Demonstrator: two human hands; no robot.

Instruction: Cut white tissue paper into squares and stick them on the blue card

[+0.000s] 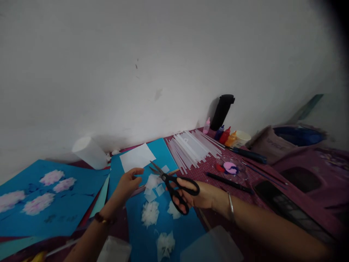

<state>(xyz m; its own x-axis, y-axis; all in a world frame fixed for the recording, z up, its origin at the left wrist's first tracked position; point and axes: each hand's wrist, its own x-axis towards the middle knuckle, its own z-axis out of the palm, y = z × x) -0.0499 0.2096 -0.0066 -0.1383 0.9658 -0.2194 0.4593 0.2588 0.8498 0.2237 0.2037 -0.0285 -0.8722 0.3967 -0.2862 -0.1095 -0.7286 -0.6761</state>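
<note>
Black-handled metal scissors [164, 178] hang above small thin white squares [152, 183], R hand [194, 198] gripping the loops, prob to work the blades; L hand [131, 183] nr tips, half-curled, w/ nothing in it.

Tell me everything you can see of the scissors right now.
The scissors have two black loop handles, probably plastic, and slim dark-grey blades that look metal, joined at a round pivot. The blades stand slightly parted, tips aimed forward and left toward the large white sheet. The right hand grips the handles; the left hand is apart from them. Small white squares lie close by the blades; whether they touch is unclear.
</note>
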